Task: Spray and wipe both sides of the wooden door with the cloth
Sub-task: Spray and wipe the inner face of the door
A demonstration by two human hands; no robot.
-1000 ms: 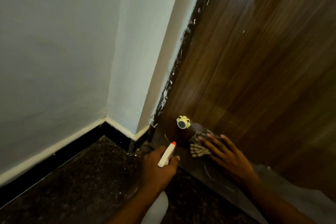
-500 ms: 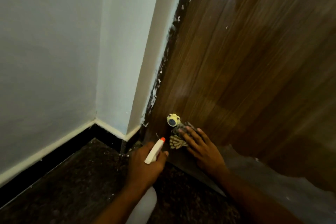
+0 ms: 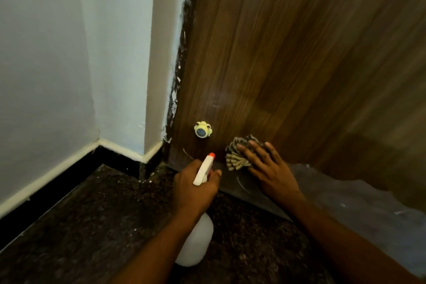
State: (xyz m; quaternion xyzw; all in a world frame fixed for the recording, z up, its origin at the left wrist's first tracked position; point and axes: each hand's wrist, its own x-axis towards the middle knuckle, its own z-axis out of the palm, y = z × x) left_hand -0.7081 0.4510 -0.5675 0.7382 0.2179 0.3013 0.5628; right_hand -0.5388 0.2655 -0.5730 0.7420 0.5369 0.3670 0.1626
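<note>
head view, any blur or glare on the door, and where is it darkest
Head view: the wooden door streaks with blur toward the right edge and shows a soft sheen low down; the floor is darkest; the wall is evenly lit.

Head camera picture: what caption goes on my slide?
Right hand presses a striped cloth low on the brown wooden door while left hand grips a white orange-tipped spray bottle.
</note>
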